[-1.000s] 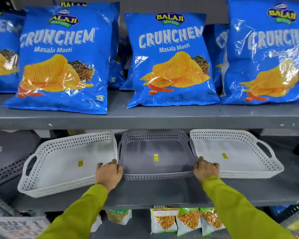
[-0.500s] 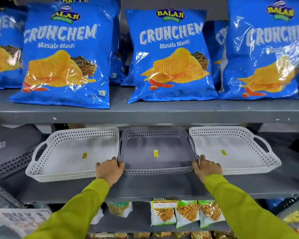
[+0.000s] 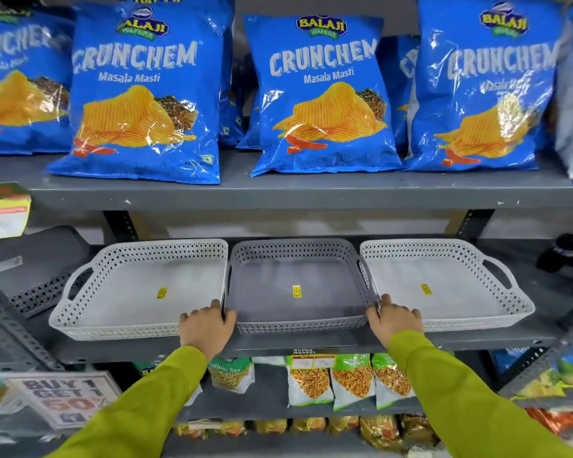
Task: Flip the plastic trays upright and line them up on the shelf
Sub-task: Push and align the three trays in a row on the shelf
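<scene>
Three perforated plastic trays stand upright side by side on the grey middle shelf [image 3: 295, 342]: a white tray on the left [image 3: 139, 292], a grey tray in the middle [image 3: 298, 276], and a white tray on the right [image 3: 444, 282]. Each has a small yellow sticker inside. My left hand [image 3: 205, 325] grips the front corner where the left and middle trays meet. My right hand [image 3: 394, 320] grips the front corner where the middle and right trays meet. Both arms wear green sleeves.
Blue chip bags [image 3: 146, 94] fill the upper shelf just above the trays. A dark grey tray [image 3: 37, 266] lies upside down at the far left. Snack packets [image 3: 331, 378] hang on the lower shelf. A dark object [image 3: 563, 252] sits at the far right.
The left white tray has swung from a slant into line with the other two. Both hands stay at the middle tray's front corners, and the view has shifted slightly.
</scene>
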